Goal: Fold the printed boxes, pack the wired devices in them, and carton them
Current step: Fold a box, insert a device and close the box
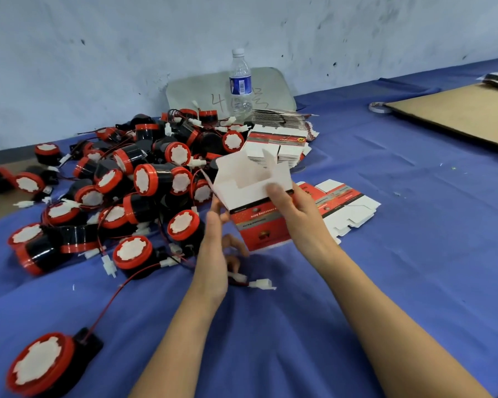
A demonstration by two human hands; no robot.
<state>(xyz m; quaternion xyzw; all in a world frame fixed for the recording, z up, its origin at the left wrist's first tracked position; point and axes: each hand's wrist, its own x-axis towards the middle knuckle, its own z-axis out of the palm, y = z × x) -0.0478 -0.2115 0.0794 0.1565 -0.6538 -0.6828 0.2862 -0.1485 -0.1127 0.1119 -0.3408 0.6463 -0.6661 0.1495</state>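
Note:
A red and white printed box (258, 225) stands half folded at the middle of the blue table, its white flaps open at the top. My right hand (292, 208) grips its right side, thumb on the front edge. My left hand (216, 245) is at the box's left side with its fingers curled near the lower corner; whether it pinches the box is unclear. A heap of black and red wired devices (144, 179) lies to the left. One device (41, 363) lies alone at the lower left. A white connector (260, 283) on a red wire lies under my left hand.
Flat printed box blanks lie right of the box (348, 205) and in a stack (276, 145) behind it. A water bottle (240, 84) stands at the wall by a grey board. A brown cardboard sheet (460, 113) and a tape roll (378, 107) lie at the far right.

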